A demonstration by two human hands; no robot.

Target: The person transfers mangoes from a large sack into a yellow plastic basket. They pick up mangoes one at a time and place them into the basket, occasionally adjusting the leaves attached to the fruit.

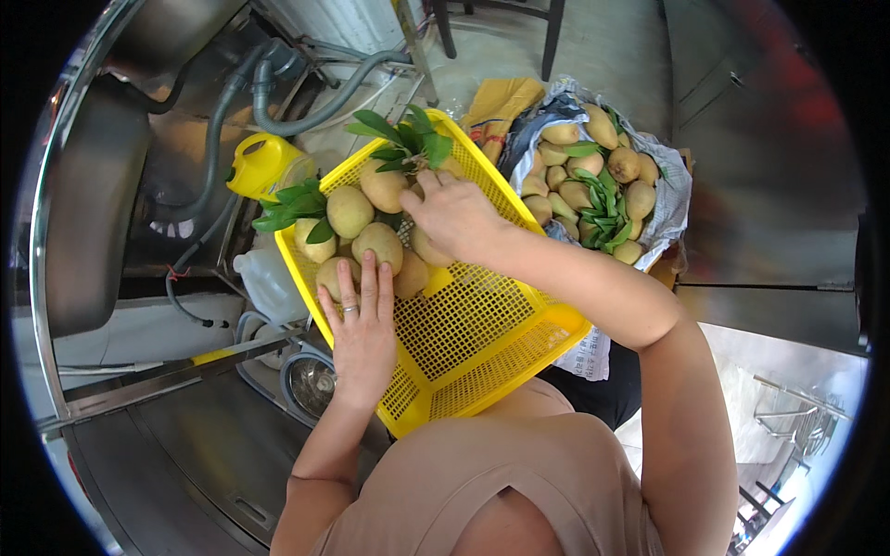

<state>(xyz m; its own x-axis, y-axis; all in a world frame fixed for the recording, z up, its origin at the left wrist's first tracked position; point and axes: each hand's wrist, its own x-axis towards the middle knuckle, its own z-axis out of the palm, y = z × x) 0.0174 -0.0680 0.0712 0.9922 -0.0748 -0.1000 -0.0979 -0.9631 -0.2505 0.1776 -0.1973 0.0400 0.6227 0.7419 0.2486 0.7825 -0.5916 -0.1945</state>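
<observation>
A yellow plastic mesh basket (480, 313) lies tilted before me, with several round brown-green sapodilla-like fruits (350, 212) gathered in its far left end. Green leaves (417, 142) stand among them at the far rim, and more leaves (295, 206) hang over the left rim. My left hand (365, 313) rests its spread fingers on the nearer fruits; a ring is on one finger. My right hand (452, 212) reaches over the fruits near the far leaves, its fingertips down among them. Whether it grips a fruit or a stem is hidden.
Right of the basket stands a lined sack (674, 187) full of similar fruits and leaves. Cardboard (504, 104) lies behind it. At left are a yellow jug (261, 167), a translucent plastic jug (271, 285), grey drain hoses (306, 128) and steel sinks. A chair stands at the top.
</observation>
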